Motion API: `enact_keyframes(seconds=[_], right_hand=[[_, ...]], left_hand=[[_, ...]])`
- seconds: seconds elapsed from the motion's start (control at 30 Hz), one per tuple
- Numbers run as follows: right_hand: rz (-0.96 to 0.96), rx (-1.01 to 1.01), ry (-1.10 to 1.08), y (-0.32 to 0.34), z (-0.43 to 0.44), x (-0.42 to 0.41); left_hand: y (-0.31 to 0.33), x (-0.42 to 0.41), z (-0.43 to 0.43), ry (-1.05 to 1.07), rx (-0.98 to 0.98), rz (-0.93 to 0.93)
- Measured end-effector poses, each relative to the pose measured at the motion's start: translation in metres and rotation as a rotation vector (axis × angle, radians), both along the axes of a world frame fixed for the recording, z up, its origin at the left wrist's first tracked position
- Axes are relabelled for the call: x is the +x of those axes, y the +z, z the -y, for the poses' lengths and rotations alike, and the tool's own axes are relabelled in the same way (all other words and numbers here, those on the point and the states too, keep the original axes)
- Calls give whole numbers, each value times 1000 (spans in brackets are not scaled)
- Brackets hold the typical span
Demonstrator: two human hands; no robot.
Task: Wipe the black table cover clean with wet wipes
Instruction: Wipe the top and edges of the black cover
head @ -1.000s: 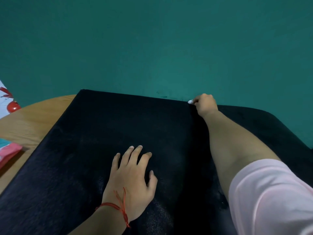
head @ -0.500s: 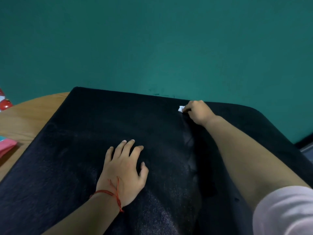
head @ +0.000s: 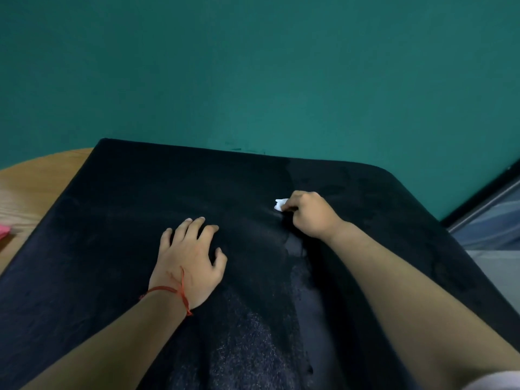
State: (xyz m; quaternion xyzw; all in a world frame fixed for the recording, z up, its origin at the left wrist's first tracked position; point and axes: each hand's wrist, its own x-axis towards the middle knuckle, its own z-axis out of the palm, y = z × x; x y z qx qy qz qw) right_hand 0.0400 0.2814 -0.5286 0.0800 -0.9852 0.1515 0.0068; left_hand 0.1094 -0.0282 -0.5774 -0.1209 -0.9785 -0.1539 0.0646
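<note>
The black table cover [head: 118,220] spreads over most of the table. My right hand [head: 311,218] is curled round a crumpled white wet wipe [head: 280,204] and presses it on the cover, right of centre; only a small tip of the wipe sticks out past the fingers. A darker wet streak runs on the cover from the far edge toward this hand. My left hand [head: 191,260], with a red string on its wrist, lies flat on the cover with fingers spread, left of the right hand. Fine pale dust shows on the near part of the cover.
Bare wooden tabletop [head: 33,187] shows at the left beside the cover. A pink object [head: 4,231] lies at the left edge of view. A teal wall [head: 253,66] stands right behind the table. Floor and a dark skirting show at the far right.
My right hand has drawn the wipe from the cover's far edge back toward me. My left hand stays flat on the cover.
</note>
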Motion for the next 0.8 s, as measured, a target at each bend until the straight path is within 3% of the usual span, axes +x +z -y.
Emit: enact_keyframes(seconds=[0.2, 0.8], right_hand=[[-47, -99, -3, -6, 9, 57], [-133, -108, 63, -26, 37, 234]], left_hand=[[-1, 0, 0, -5, 3, -7], [3, 4, 2, -24, -5, -2]])
